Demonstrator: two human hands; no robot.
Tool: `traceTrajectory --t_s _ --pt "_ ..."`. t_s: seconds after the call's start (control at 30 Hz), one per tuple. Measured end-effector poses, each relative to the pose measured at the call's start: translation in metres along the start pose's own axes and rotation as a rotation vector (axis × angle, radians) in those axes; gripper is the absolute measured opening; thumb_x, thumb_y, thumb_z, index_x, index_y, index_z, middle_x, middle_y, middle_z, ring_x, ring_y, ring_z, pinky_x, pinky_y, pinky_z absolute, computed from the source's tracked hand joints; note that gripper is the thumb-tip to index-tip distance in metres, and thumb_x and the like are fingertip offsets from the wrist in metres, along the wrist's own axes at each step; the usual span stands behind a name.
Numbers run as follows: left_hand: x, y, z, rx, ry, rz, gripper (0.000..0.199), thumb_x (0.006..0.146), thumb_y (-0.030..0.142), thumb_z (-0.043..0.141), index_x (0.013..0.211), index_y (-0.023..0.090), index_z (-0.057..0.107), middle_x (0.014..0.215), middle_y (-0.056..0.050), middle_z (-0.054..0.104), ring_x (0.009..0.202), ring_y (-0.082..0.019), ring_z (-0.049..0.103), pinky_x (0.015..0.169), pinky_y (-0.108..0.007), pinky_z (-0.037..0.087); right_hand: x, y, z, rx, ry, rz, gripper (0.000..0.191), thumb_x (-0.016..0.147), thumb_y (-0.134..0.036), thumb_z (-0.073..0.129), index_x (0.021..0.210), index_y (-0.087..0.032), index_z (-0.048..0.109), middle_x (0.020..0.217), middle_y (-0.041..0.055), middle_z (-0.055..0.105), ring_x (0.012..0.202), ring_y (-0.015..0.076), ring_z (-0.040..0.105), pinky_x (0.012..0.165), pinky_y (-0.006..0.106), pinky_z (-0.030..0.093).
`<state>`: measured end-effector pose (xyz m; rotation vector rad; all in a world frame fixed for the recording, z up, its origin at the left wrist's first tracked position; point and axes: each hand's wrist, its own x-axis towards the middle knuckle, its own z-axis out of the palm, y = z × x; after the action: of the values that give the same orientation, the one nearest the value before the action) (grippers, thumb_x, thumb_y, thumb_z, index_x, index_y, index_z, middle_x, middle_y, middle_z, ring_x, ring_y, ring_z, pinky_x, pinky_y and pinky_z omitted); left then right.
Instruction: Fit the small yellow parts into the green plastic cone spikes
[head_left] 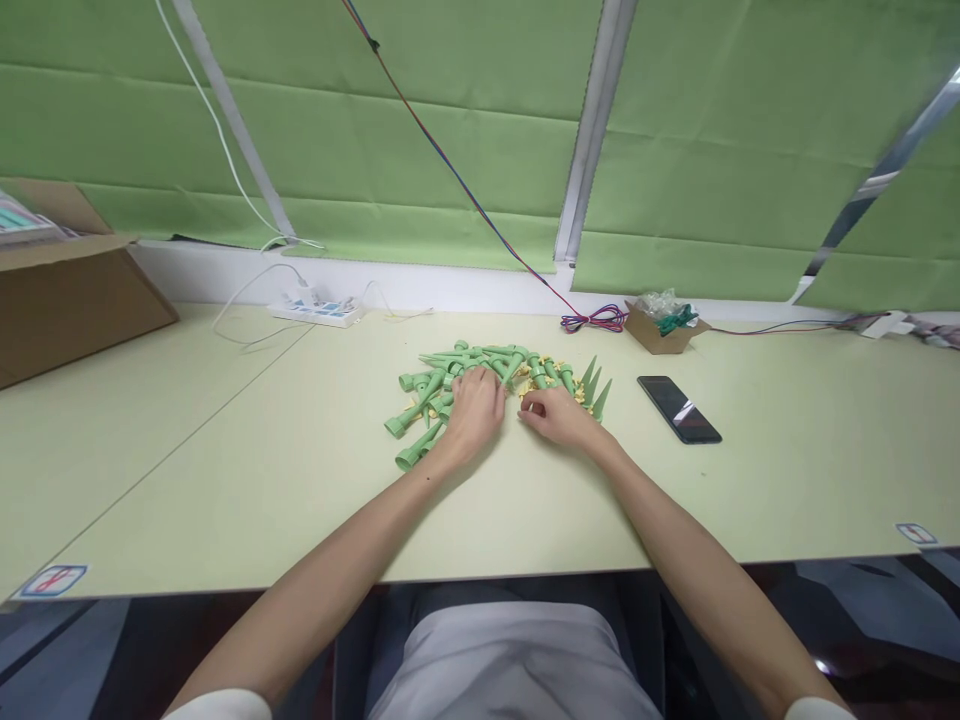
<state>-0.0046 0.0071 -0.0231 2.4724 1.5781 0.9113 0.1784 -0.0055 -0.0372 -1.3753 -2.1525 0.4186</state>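
A loose heap of green plastic spikes with wide cup-like ends lies on the pale table, in front of me. Small yellow pieces are scattered among them. My left hand rests over the middle of the heap with its fingers bent down; whatever its fingertips grip is hidden. Just to the right, my right hand is at the heap's near edge, close to the yellow pieces. Its fingers are curled in against the thumb, and anything between them is too small to make out. Pointed green tips stick out beyond this hand.
A black phone lies to the right. Behind it stands a small cardboard box with plastic and green stuff, beside a coiled cable. A power strip sits at the back left, a large cardboard box at far left.
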Motion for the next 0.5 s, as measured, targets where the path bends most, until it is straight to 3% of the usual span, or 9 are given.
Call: traceTrajectory --t_s 0.1,0.23,0.37,0.5 --pt "0.004 0.001 -0.006 -0.198 0.011 -0.058 0.016 0.093 0.023 0.051 0.080 0.018 0.059 0.093 -0.011 0.068 0.092 -0.025 0.061 0.086 -0.038 0.047 0.001 0.000 -0.001 -0.015 0.060 -0.013 0.015 0.091 -0.019 0.064 0.076 -0.019 0.066 0.062 -0.0014 0.063 0.058 0.0151 0.057 0.062 0.027 0.038" --pt "0.007 0.006 -0.013 -0.503 -0.146 -0.254 0.022 0.088 0.030 0.058 0.070 0.019 0.061 0.067 -0.002 0.065 0.065 -0.017 0.058 0.067 -0.030 0.045 0.005 0.001 -0.001 0.159 0.204 0.059 0.037 0.100 -0.033 0.051 0.066 -0.021 0.057 0.065 0.0018 0.065 0.056 0.0155 0.057 0.060 0.030 0.044" --pt "0.005 0.008 -0.014 -0.678 -0.349 -0.313 0.032 0.086 0.037 0.059 0.060 0.019 0.057 0.053 0.001 0.057 0.052 -0.014 0.050 0.058 -0.028 0.039 0.013 0.007 0.004 0.605 0.272 0.266 0.037 0.096 -0.057 0.053 0.089 -0.021 0.062 0.083 0.0082 0.074 0.050 0.0176 0.061 0.043 0.031 0.044" --pt "0.002 0.008 -0.016 -0.747 -0.482 -0.294 0.035 0.084 0.036 0.061 0.054 0.020 0.053 0.052 0.001 0.055 0.051 -0.013 0.049 0.058 -0.028 0.039 0.017 0.013 0.010 0.760 0.354 0.339 0.049 0.089 -0.064 0.062 0.109 -0.019 0.061 0.077 0.0076 0.071 0.051 0.0194 0.063 0.039 0.030 0.043"
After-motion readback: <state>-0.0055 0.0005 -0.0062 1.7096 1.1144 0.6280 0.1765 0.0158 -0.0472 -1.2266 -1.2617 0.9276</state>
